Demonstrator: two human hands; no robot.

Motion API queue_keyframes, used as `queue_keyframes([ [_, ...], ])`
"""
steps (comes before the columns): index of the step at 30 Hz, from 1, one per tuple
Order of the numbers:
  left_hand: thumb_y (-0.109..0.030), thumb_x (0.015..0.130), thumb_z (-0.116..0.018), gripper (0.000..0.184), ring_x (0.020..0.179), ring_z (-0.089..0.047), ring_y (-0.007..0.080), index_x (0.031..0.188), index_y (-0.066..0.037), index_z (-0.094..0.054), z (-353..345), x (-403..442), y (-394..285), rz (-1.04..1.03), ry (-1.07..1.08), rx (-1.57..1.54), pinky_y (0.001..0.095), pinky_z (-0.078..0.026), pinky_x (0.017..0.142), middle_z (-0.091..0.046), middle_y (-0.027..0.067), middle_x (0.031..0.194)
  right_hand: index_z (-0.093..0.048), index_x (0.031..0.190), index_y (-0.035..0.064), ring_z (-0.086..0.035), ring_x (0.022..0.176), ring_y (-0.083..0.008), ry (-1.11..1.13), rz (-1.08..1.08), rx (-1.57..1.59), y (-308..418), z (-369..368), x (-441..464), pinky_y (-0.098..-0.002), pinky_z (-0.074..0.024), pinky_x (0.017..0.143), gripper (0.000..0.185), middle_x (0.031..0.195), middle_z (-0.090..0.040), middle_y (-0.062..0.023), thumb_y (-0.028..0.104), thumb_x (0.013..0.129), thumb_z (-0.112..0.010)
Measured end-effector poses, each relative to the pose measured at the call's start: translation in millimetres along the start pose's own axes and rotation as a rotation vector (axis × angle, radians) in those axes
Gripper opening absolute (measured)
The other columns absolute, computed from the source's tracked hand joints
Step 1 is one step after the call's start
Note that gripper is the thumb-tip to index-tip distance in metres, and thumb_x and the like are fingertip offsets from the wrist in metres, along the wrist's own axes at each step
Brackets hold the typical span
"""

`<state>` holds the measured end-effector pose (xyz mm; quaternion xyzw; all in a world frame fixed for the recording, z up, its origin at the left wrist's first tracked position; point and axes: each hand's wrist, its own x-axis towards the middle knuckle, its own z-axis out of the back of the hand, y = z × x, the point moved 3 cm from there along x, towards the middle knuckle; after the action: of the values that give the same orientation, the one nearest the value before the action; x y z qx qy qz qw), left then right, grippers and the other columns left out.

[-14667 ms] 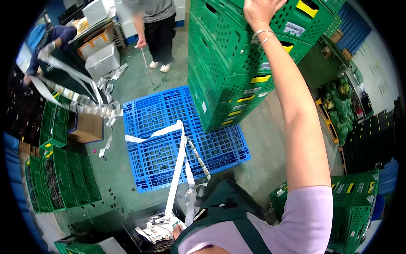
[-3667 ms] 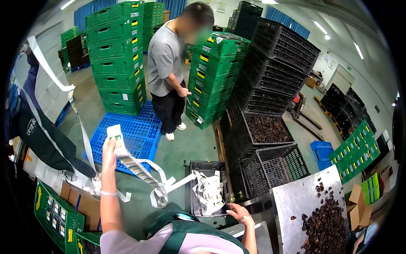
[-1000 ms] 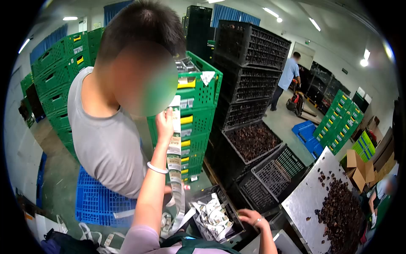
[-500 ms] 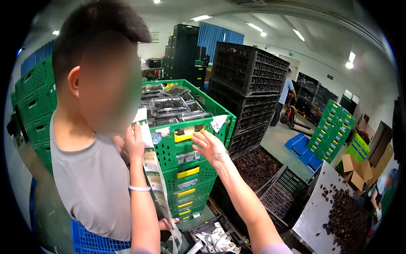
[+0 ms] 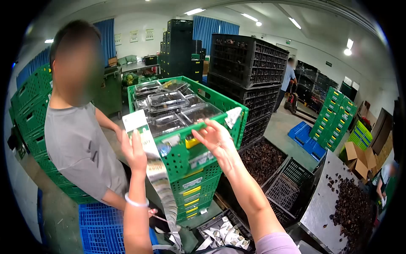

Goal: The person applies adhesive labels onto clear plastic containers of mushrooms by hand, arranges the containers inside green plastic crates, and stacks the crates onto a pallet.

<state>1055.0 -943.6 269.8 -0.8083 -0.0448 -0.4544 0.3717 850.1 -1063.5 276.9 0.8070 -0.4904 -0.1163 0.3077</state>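
My left hand (image 5: 134, 151) is closed on the top end of a long printed label strip (image 5: 157, 171), which hangs down past the crate stack towards the floor. My right hand (image 5: 214, 137) has its fingers apart at the front rim of the top green crate (image 5: 179, 158), near its yellow handle. Clear lidded plastic boxes (image 5: 168, 103) with dark contents fill that crate. A torn white paper (image 5: 233, 117) clings to its right corner. Below, a black crate (image 5: 198, 232) holds crumpled label strips (image 5: 224, 233).
A person in grey (image 5: 84, 144) stands close on the left, beside a blue pallet (image 5: 99, 230). Black crates (image 5: 249, 61) rise behind right. A metal table (image 5: 317, 220) bears dark pieces at the right. Another person (image 5: 287, 80) stands beside a pallet jack farther back.
My right hand has come up from the low black crate to the top green crate. My left hand still holds the strip. The person in grey now appears farther left, and the view has shifted.
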Motion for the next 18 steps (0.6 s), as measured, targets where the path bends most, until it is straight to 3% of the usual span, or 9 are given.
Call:
queue_keyframes([
  [2, -0.011, 0.094, -0.042, 0.019, 0.074, -0.054, 0.0063, 0.109, 0.000, -0.048, -1.6, -24.4, -23.2, 0.167, 0.068, -0.155, 0.0206, -0.044, 0.066, -0.056, 0.0032, 0.088, -0.054, 0.092, 0.0043, -0.056, 0.096, -0.0239, -0.017, -0.043, -0.018, 14.3, 17.1, -34.7, -0.0449, -0.0457, 0.091, 0.018, 0.098, -0.059, -0.0104, 0.012, 0.080, -0.064],
  [3, -0.012, 0.094, -0.041, 0.023, 0.075, -0.057, 0.0095, 0.113, 0.000, -0.045, 1.5, -34.5, -31.1, 0.262, 0.102, -0.234, 0.0214, -0.045, 0.067, -0.059, 0.0074, 0.090, -0.055, 0.097, 0.0045, -0.055, 0.100, -0.0250, -0.007, -0.065, -0.038, 24.2, 24.3, -52.5, -0.0442, -0.0426, 0.093, 0.023, 0.100, -0.059, -0.0100, 0.014, 0.079, -0.065],
  [5, -0.013, 0.094, -0.041, 0.026, 0.075, -0.058, 0.0116, 0.117, 0.000, -0.043, 6.8, -33.4, -63.4, 0.184, 0.118, -0.299, 0.0219, -0.047, 0.068, -0.061, 0.0114, 0.093, -0.057, 0.097, 0.0075, -0.055, 0.100, -0.0252, -0.024, -0.037, -0.100, 43.9, 39.9, -89.0, -0.0421, -0.0440, 0.088, 0.020, 0.098, -0.060, -0.0083, 0.019, 0.081, -0.064],
  [7, -0.009, 0.093, -0.037, 0.027, 0.081, -0.060, 0.0169, 0.117, 0.004, -0.044, 25.9, -1.9, -80.9, 0.111, 0.151, -0.174, 0.0258, -0.048, 0.071, -0.059, 0.0146, 0.101, -0.058, 0.094, 0.0093, -0.058, 0.091, -0.0231, -0.032, 0.052, -0.197, 73.0, 54.3, -124.3, -0.0367, -0.0463, 0.077, 0.016, 0.094, -0.061, -0.0058, 0.022, 0.084, -0.061],
  [8, -0.012, 0.094, -0.036, 0.026, 0.079, -0.060, 0.0172, 0.113, 0.004, -0.045, 32.7, 15.0, -81.3, 0.170, 0.113, -0.123, 0.0269, -0.048, 0.071, -0.060, 0.0151, 0.095, -0.058, 0.091, 0.0101, -0.058, 0.085, -0.0201, -0.083, 0.089, -0.225, 89.4, 63.5, -141.8, -0.0351, -0.0464, 0.071, 0.014, 0.088, -0.060, -0.0040, 0.022, 0.084, -0.061],
  [10, -0.014, 0.095, -0.036, 0.023, 0.075, -0.060, 0.0180, 0.107, 0.003, -0.046, 34.1, 50.3, -68.3, 0.176, 0.202, 0.002, 0.0269, -0.048, 0.070, -0.062, 0.0133, 0.085, -0.057, 0.086, 0.0106, -0.056, 0.072, -0.0149, -0.159, 0.142, -0.235, 121.4, 89.0, -168.5, -0.0308, -0.0439, 0.059, 0.013, 0.077, -0.057, -0.0004, 0.023, 0.085, -0.059],
  [11, -0.015, 0.095, -0.039, 0.024, 0.073, -0.060, 0.0167, 0.109, 0.002, -0.046, 27.2, 64.6, -53.8, 0.277, 0.279, -0.063, 0.0269, -0.048, 0.069, -0.062, 0.0117, 0.084, -0.056, 0.084, 0.0105, -0.053, 0.065, -0.0127, -0.186, 0.160, -0.220, 135.5, 101.1, -178.8, -0.0280, -0.0411, 0.054, 0.013, 0.071, -0.055, 0.0014, 0.024, 0.086, -0.058],
  [14, -0.020, 0.093, -0.048, 0.023, 0.076, -0.051, 0.0049, 0.107, -0.002, -0.052, 10.6, 111.3, 31.8, 0.373, 0.498, 0.103, 0.0212, -0.042, 0.065, -0.057, 0.0000, 0.090, -0.053, 0.080, 0.0101, -0.047, 0.056, -0.0118, -0.235, 0.157, -0.301, 162.9, 112.1, -202.3, -0.0258, -0.0376, 0.049, 0.014, 0.062, -0.049, 0.0024, 0.022, 0.088, -0.055],
  [18, -0.022, 0.088, -0.053, 0.028, 0.078, -0.051, 0.0076, 0.107, -0.002, -0.054, -44.2, 140.4, 93.4, 0.467, 0.834, 0.323, 0.0242, -0.042, 0.069, -0.058, 0.0005, 0.091, -0.048, 0.074, 0.0136, -0.044, 0.049, -0.0098, -0.253, 0.089, -0.336, 166.9, 145.5, -219.4, -0.0247, -0.0359, 0.046, 0.017, 0.060, -0.044, 0.0049, 0.020, 0.085, -0.058],
])
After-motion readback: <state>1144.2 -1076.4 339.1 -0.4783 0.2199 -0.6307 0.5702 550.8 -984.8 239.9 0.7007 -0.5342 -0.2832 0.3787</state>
